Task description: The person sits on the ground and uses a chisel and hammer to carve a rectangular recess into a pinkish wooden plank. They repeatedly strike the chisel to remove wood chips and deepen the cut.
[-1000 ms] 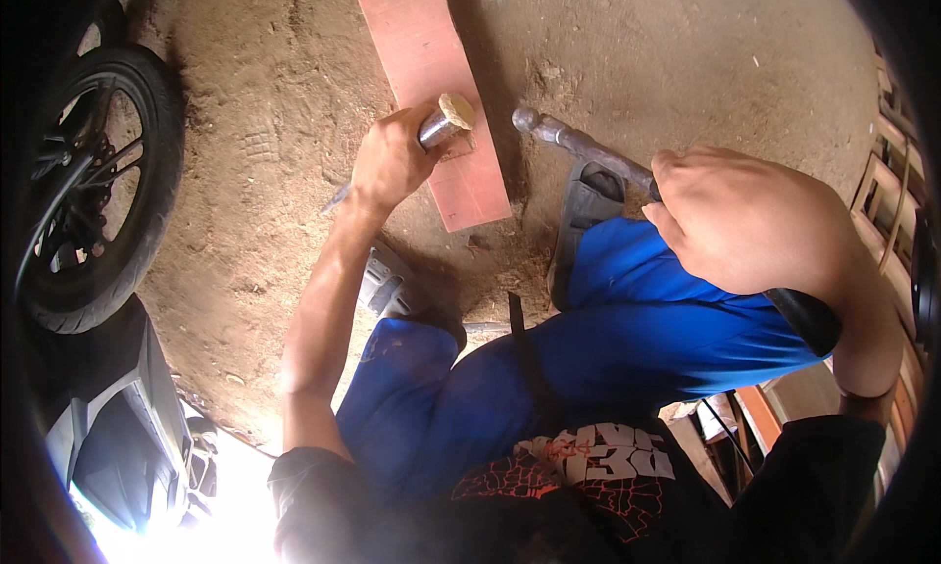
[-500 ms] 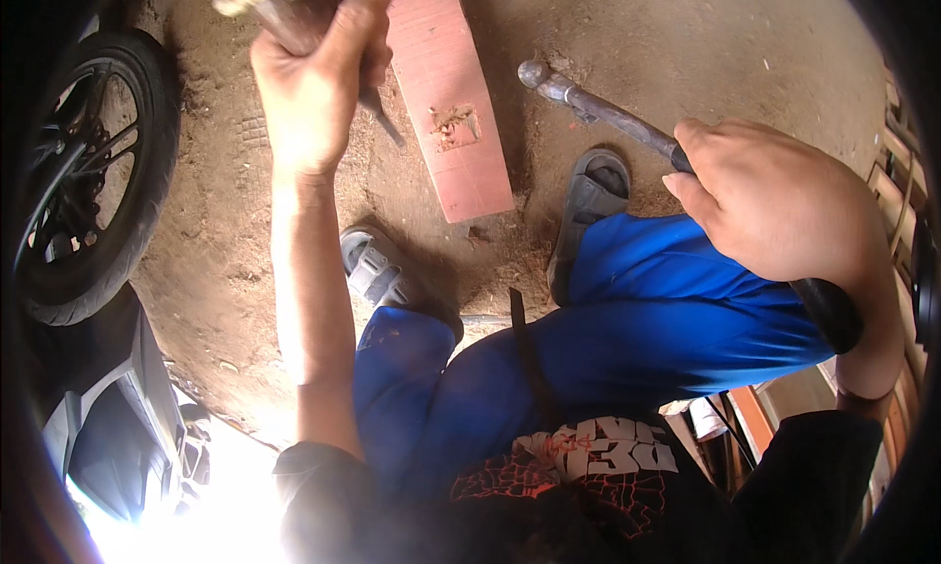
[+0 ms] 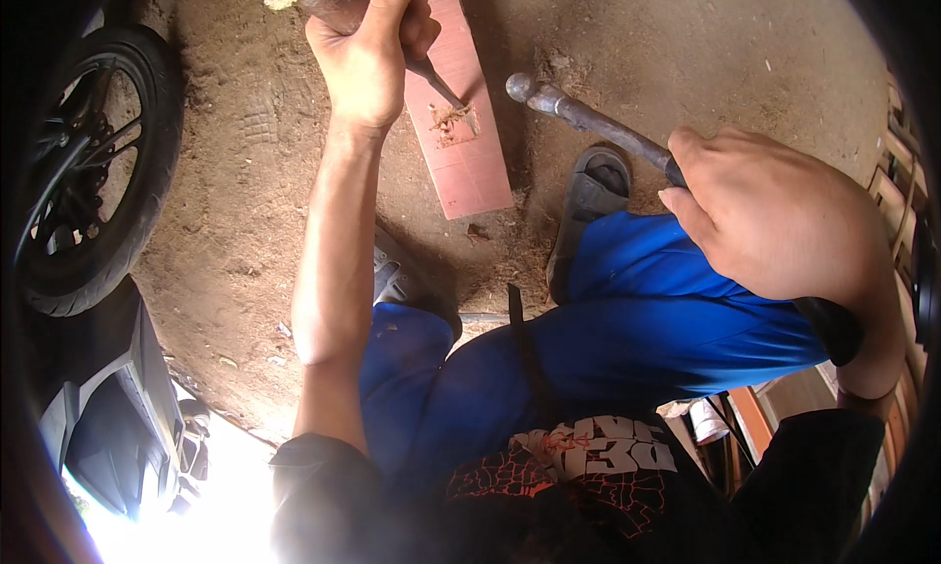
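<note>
Closed around the handle of a chisel [image 3: 433, 80], my left hand [image 3: 368, 59] is above the reddish wooden board [image 3: 472, 177]. The chisel's blade slants down to the right, its tip at the upper edge of a shallow rectangular cut with wood chips [image 3: 449, 125] in it. The handle's top end is frayed and yellowish. On the right, my right hand [image 3: 774, 206] grips the dark handle of a hammer [image 3: 613, 128]. Its rounded metal head points up and left, apart from the board and the chisel.
A motorcycle wheel [image 3: 147, 162] and dark bodywork [image 3: 123, 407] stand at the left. My sandalled feet [image 3: 595, 196] are on the dirt floor [image 3: 235, 211] near the board's close end. Wooden slats [image 3: 900, 162] line the right edge.
My left hand has moved right with the chisel, bringing its tip from beside the board to the cut. The hammer head has shifted slightly left and down; the board stays in place.
</note>
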`<act>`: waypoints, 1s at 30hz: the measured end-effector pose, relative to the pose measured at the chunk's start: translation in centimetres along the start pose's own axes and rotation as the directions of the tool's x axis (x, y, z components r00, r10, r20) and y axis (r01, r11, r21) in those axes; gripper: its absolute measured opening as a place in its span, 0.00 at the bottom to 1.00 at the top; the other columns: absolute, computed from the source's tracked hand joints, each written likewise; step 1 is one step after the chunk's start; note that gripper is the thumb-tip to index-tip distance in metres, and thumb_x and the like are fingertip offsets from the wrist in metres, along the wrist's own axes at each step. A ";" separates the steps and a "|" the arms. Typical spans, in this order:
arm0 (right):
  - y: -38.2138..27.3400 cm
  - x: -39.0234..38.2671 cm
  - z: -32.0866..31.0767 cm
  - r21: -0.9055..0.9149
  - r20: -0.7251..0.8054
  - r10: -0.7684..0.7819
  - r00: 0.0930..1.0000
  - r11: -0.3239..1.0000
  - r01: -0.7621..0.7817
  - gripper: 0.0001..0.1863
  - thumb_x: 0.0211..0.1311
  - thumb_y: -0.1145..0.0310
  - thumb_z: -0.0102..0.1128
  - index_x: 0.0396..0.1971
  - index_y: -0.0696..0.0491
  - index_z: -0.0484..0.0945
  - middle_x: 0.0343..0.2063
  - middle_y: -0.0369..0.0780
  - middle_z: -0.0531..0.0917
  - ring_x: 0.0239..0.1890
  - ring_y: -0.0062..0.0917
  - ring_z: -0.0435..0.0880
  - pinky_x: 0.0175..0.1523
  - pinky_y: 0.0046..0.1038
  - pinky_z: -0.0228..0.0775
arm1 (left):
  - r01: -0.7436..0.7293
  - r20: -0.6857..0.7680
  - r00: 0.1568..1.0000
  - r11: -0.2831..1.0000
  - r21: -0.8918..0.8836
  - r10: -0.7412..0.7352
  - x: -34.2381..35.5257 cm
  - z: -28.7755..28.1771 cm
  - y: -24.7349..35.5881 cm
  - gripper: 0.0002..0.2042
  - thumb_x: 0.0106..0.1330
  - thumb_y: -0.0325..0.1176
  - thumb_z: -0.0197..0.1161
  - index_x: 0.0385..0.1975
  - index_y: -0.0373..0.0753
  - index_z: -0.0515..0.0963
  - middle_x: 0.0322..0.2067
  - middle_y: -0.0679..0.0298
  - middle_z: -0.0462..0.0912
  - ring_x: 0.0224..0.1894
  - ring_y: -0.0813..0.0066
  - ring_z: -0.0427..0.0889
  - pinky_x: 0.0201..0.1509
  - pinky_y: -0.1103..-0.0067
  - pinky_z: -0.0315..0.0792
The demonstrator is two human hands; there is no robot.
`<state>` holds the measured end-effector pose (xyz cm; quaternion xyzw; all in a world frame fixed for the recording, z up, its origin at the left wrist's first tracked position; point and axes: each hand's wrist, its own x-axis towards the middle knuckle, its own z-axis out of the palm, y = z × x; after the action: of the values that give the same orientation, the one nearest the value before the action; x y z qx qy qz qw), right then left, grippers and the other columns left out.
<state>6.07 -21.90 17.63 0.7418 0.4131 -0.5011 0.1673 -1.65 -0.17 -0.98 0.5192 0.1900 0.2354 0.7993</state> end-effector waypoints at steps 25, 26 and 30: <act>-2.9 -2.4 -3.1 0.711 -0.627 0.408 0.663 0.647 0.275 0.16 0.72 0.61 0.55 0.46 0.59 0.78 0.18 0.28 0.69 0.10 0.07 0.62 0.14 0.14 0.52 | 0.071 -0.010 0.997 0.996 0.046 -0.070 0.9 0.4 -0.6 0.09 0.68 0.30 0.64 0.29 0.35 0.73 0.16 0.70 0.67 0.15 0.85 0.61 0.17 0.81 0.55; -2.9 -2.7 -3.6 0.729 -0.608 0.408 0.680 0.627 0.275 0.16 0.71 0.61 0.55 0.46 0.60 0.78 0.18 0.29 0.69 0.10 0.07 0.62 0.14 0.14 0.52 | 0.094 -0.006 0.996 0.995 0.043 -0.093 1.1 0.6 -0.6 0.09 0.68 0.30 0.64 0.28 0.35 0.73 0.16 0.71 0.67 0.15 0.85 0.60 0.17 0.81 0.54; -3.3 -2.4 -5.3 0.775 -0.582 0.333 0.741 0.504 0.382 0.16 0.70 0.63 0.55 0.46 0.61 0.78 0.21 0.31 0.71 0.11 0.07 0.64 0.14 0.13 0.56 | 0.183 0.012 0.983 0.982 0.035 -0.184 2.6 0.4 -0.8 0.08 0.68 0.31 0.63 0.28 0.36 0.74 0.16 0.73 0.65 0.15 0.86 0.59 0.18 0.82 0.55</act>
<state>6.28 -17.45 22.65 0.8425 0.1482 -0.3372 -0.3931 0.86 0.71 -1.71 0.5147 0.2348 0.1534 0.8102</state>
